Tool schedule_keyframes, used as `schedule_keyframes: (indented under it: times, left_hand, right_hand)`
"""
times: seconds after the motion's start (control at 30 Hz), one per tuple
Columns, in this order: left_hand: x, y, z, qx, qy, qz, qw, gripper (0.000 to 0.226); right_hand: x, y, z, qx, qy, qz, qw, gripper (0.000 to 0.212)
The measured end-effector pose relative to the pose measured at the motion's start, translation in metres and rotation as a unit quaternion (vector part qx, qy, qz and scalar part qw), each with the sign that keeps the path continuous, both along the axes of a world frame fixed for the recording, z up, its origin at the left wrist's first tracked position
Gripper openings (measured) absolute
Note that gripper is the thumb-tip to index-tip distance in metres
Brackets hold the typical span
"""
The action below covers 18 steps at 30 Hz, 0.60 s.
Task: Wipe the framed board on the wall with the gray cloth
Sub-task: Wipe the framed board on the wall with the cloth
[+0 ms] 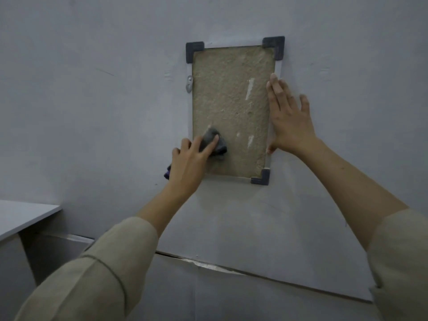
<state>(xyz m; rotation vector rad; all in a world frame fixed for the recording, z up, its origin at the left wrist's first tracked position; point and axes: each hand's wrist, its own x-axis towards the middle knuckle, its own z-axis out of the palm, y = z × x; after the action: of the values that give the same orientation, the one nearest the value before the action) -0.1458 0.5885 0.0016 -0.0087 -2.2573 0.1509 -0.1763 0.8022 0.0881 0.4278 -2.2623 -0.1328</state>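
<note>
Board (231, 107) face open above the gray cloth (214, 141), toward 12 o'clock; right hand (289, 117) blocks the 3 o'clock edge; bench (25, 216) corner at 8 o'clock.

— What is seen at the lower left?
— A pale tabletop (25, 216), set against the gray wall (92, 100).
— And lower down?
— A cracked seam (208, 265) is seen across the wall.
</note>
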Motion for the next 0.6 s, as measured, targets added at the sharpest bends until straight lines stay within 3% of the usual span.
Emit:
schedule_keyframes:
  times: [0.13, 0.27, 0.4, 0.5, 0.6]
  left_hand:
    - [0.011, 0.001, -0.025, -0.161, 0.038, -0.02, 0.986, 0.07]
    - [0.01, -0.009, -0.004, -0.206, 0.062, -0.014, 0.977, 0.064]
    - [0.005, -0.014, 0.016, -0.149, 0.009, 0.009, 0.989, 0.055]
    - [0.001, -0.008, 0.032, -0.045, 0.056, 0.014, 0.997, 0.05]
    - [-0.002, -0.008, 0.035, -0.032, 0.06, 0.022, 0.997, 0.055]
  right_hand:
    - [0.001, 0.0, 0.001, 0.005, 0.004, -0.003, 1.0, 0.147]
    - [-0.001, 0.001, 0.001, 0.004, 0.007, -0.001, 1.0, 0.147]
    - [0.0, 0.0, 0.001, 0.004, 0.007, 0.002, 1.0, 0.148]
    - [0.0, 0.001, 0.001, 0.005, 0.004, 0.002, 1.0, 0.148]
    - [0.001, 0.0, 0.001, 0.004, 0.004, 0.0, 1.0, 0.148]
